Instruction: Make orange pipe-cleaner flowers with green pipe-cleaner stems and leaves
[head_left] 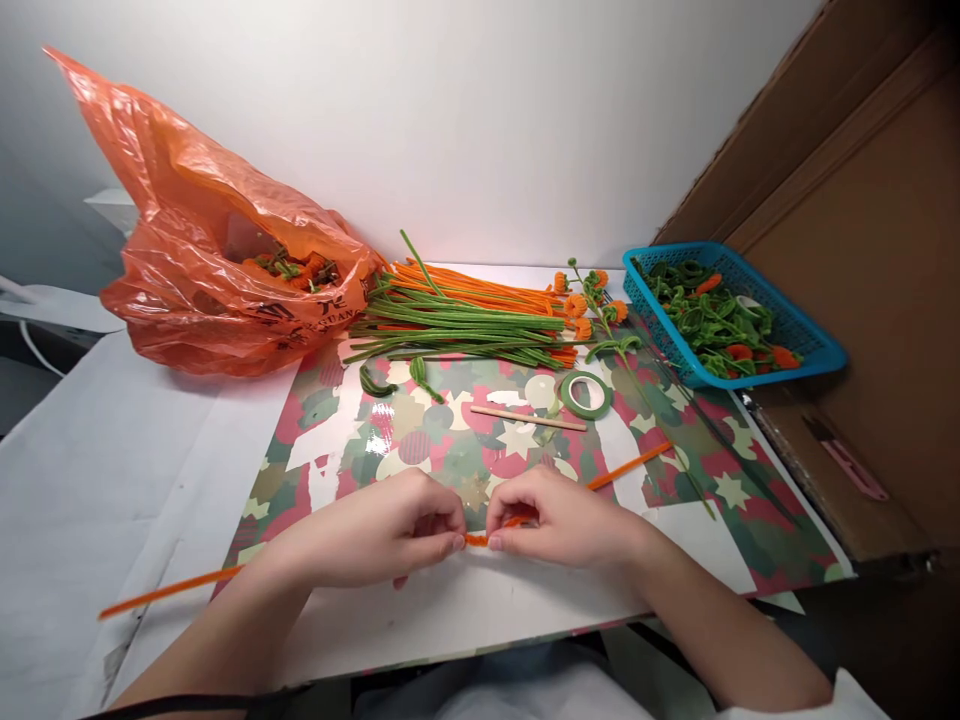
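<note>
Both hands pinch one long orange pipe cleaner (171, 589) near its middle, low over the front of the patterned board. My left hand (409, 527) closes thumb and fingers on it; its left end sticks out past my left wrist. A finger-width away, my right hand (551, 520) grips the same pipe cleaner, whose other end slants up to the right. Between the fingertips a short, bumpy stretch of orange shows. Beyond the hands lie a thin wooden stick (528, 418), a roll of green tape (586, 395) and two small green pipe-cleaner pieces (426, 380).
Bundled green and orange pipe cleaners (465, 318) lie at the back beside a stem with orange flowers (577, 305). An orange plastic bag (225, 250) stands back left. A blue basket (817, 352) of green and orange pieces is at right, near a pink cutter (847, 460) on cardboard.
</note>
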